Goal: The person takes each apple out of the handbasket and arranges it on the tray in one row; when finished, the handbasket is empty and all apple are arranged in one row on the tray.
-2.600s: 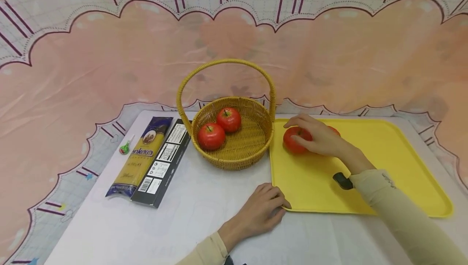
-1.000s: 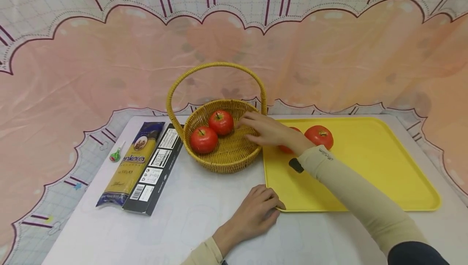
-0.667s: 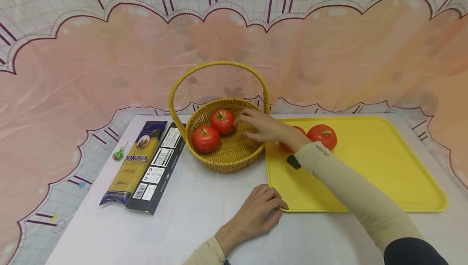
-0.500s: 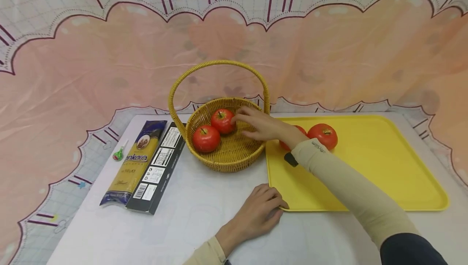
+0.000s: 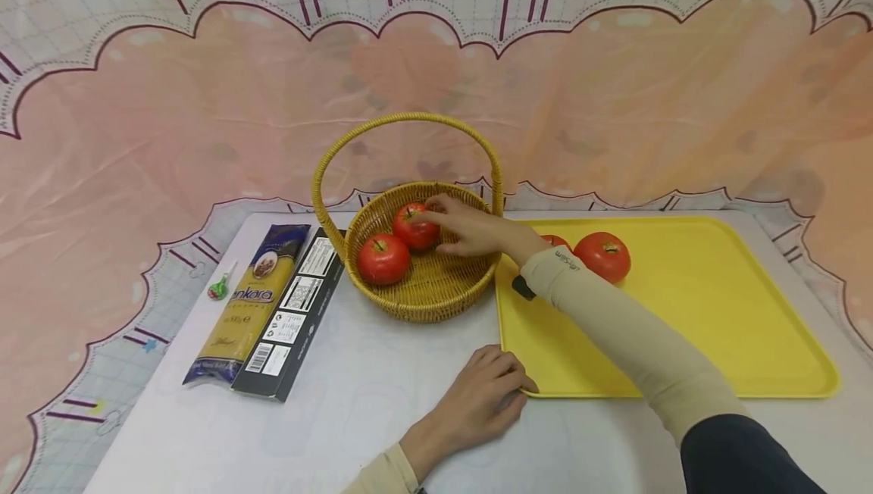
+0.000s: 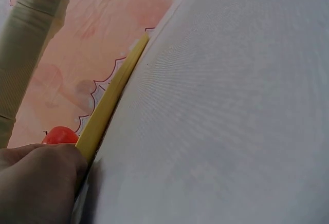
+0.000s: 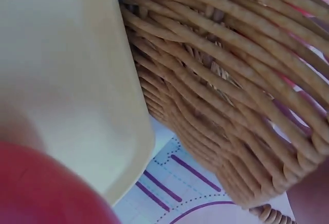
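In the head view a yellow wicker basket (image 5: 436,301) with a tall handle holds two red apples, a front apple (image 5: 383,259) and a back apple (image 5: 414,230). My right hand (image 5: 470,230) reaches over the basket's right rim. Its fingers lie over the back apple's upper right side, while the thumb stays low beside it. My left hand (image 5: 477,399) grips the near left corner of the yellow tray (image 5: 709,312); the left wrist view shows that hand (image 6: 41,178) at the tray's rim (image 6: 110,100). On the tray sit an apple (image 5: 605,257) and another apple (image 5: 554,240), partly hidden by my right forearm.
Left of the basket lie a pasta packet (image 5: 248,304), a black box with white labels (image 5: 293,320) and a green lollipop (image 5: 218,287) on the white table (image 5: 368,418). Basket and tray stand side by side. A patterned cloth (image 5: 273,115) hangs behind.
From above the tray apples, my right hand has moved left into the basket, lately advancing further over the back apple. My left hand has stayed at the tray corner.
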Motion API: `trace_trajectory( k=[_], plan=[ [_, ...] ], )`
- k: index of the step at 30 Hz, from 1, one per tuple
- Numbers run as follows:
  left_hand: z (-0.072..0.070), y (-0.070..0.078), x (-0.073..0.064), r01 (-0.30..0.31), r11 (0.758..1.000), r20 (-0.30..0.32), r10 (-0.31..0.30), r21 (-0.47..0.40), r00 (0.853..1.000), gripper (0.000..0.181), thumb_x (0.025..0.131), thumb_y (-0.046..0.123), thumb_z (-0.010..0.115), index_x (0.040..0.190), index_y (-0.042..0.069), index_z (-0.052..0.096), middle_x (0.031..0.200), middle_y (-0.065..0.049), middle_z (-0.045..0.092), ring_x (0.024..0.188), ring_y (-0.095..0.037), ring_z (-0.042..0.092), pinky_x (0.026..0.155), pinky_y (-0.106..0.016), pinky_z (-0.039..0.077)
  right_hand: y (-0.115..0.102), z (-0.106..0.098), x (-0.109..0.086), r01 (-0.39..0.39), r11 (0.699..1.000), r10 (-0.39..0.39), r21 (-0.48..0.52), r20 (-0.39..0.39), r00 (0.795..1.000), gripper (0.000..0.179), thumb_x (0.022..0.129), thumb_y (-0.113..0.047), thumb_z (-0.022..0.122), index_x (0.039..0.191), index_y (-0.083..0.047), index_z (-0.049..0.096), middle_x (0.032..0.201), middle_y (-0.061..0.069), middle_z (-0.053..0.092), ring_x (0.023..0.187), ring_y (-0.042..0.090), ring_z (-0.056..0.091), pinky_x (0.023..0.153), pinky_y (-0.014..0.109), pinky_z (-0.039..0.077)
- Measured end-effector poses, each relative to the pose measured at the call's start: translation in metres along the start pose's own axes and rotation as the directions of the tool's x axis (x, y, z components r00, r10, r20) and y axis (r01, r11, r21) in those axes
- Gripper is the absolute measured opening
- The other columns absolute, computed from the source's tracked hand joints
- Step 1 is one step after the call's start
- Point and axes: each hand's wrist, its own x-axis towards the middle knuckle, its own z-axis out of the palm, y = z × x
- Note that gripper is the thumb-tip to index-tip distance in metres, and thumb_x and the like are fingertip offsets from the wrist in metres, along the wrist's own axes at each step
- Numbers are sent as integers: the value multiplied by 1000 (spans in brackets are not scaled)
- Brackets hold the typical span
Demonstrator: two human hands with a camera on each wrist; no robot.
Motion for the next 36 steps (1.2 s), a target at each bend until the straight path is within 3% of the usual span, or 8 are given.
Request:
trace_trajectory(
  k=[11, 23, 28, 36],
  plan=[
    [-1, -1, -1, 4, 1000, -12, -4, 11, 1000, 16, 89, 17, 59, 100, 26, 67, 92, 13, 54, 97, -5, 47, 107, -30, 33, -4, -2, 23, -64, 998, 62, 13, 135, 989, 70, 90, -22, 63, 148, -32, 24, 154, 17, 7, 135, 39, 30, 102, 49, 41],
    [0, 1, -2, -7, 999, 1, 6, 39, 1000, 16, 89, 19, 60, 101, 26, 67, 94, 13, 53, 97, -4, 46, 107, -30, 34, -5, -3, 35, -51, 997, 60, -53, 199, 978, 71, 90, -23, 64, 148, -33, 25, 159, 9, -1, 144, 36, 15, 111, 53, 29],
    [-1, 1, -2, -7, 1000, 5, 7, 30, 1000, 16, 89, 19, 61, 101, 26, 67, 94, 13, 53, 97, -5, 47, 106, -30, 34, -7, -1, 36, 6, 996, 10, -86, 178, 984, 65, 89, -21, 65, 145, -26, 33, 159, 3, 8, 146, 30, 11, 115, 51, 24],
    [-3, 1, -2, -17, 999, 3, 17, 43, 1000, 16, 90, 19, 60, 102, 27, 67, 94, 13, 53, 98, -4, 47, 104, -28, 36, -12, -1, 38, -18, 990, 46, -141, 198, 979, 56, 88, -20, 66, 138, -31, 45, 148, 13, 21, 134, 35, 31, 108, 48, 36]
  ],
)
